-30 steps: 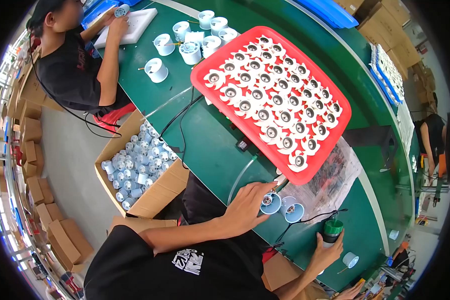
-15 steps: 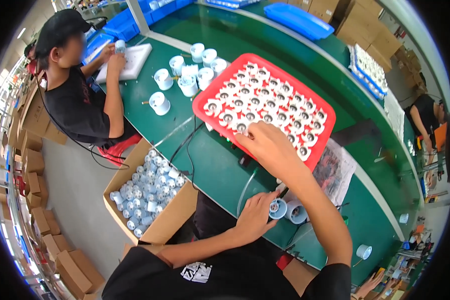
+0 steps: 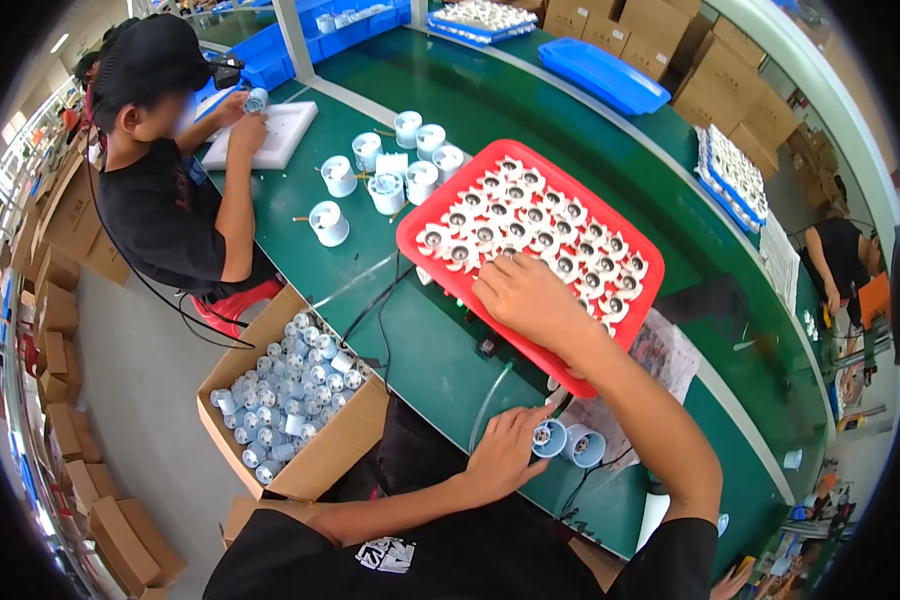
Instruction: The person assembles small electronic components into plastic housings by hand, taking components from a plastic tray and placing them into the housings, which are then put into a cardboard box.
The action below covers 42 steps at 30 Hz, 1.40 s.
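Note:
My left hand (image 3: 507, 450) is closed against the side of a light blue cup-shaped housing (image 3: 540, 450), its open end showing a metal core inside. Beside it lies a second light blue housing (image 3: 584, 448). My right hand (image 3: 522, 293) is over the near edge of a red tray (image 3: 410, 238), its fingers curled down among the white finned rotors (image 3: 546, 240) set in rows. The fingertips are hidden, so whatever they pinch does not show.
A cardboard box (image 3: 345, 440) full of blue-and-white housings stands left of the green bench (image 3: 425, 345). More blue housings (image 3: 329, 223) stand beyond it. A co-worker (image 3: 175, 190) handles one over a white foam block (image 3: 295, 125). Cables and a clear tube cross the bench edge.
The view has shifted slightly, so the tray and bench sit a little lower. My right hand's fingers have lowered onto the tray's near side. My left hand stays at the same housing.

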Motion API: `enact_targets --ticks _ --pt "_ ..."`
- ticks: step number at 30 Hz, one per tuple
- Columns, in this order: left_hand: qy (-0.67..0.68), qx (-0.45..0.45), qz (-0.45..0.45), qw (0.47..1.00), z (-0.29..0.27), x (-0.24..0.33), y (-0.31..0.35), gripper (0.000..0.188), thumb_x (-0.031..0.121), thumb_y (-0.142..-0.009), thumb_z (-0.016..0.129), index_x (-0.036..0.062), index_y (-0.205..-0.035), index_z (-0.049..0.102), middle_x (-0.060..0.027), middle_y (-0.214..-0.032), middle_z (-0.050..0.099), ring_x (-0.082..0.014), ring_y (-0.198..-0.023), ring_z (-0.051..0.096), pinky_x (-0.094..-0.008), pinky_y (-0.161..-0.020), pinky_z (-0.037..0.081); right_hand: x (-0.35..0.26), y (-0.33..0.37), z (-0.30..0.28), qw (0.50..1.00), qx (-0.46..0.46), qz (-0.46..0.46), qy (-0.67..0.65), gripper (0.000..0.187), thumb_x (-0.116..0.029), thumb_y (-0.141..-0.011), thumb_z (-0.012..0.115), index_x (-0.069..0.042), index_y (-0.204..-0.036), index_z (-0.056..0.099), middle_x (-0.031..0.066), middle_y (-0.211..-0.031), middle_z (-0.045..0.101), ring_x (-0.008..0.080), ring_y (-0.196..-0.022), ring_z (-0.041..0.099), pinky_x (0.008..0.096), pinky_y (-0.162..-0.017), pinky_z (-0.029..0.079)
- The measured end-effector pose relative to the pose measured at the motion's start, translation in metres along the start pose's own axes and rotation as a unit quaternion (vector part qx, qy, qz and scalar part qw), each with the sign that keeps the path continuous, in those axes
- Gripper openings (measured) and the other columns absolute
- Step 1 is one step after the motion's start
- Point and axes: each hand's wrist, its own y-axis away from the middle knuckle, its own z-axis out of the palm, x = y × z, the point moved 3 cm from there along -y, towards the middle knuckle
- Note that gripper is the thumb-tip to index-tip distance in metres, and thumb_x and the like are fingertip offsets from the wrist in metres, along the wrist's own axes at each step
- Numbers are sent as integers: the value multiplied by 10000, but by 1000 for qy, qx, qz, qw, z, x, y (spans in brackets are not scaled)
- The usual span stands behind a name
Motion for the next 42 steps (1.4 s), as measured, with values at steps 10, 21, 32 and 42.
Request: enact_targets --ticks 10,21,32,42 --pt "30 -12 -11 999 3 -11 -4 625 140 -732 759 29 -1276 475 -158 -1252 530 -344 -1201 477 -447 -983 368 -37 105 -72 983 173 -59 1 162 -54 -770 636 13 -909 687 120 -916 659 228 -816 659 304 -610 509" --pt "167 -77 -46 982 -18 -9 -17 626 -22 -694 757 62 -1269 523 -118 -1276 545 -338 -1216 462 -428 -1020 384 -115 162 -72 939 146 282 -132 227 -25 -688 718 -22 -915 706 83 -870 644 201 -739 592 299 -584 473" --pt "85 -47 36 995 -38 4 -9 709 -79 -584 755 74 -1251 569 -98 -1292 544 -342 -1191 475 -422 -975 441 -189 158 -60 308 206 698 -613 84 -7 -899 674 39 -961 641 13 -825 634 44 -701 552 199 -625 442" --pt "42 -36 27 998 -40 11 -5 685 -76 -621 755 75 -1260 560 -95 -1281 550 -337 -1181 481 -421 -977 437 -175 167 -61 385 161 683 -600 119 -78 -916 666 38 -915 642 38 -805 590 78 -631 547 224 -567 432"
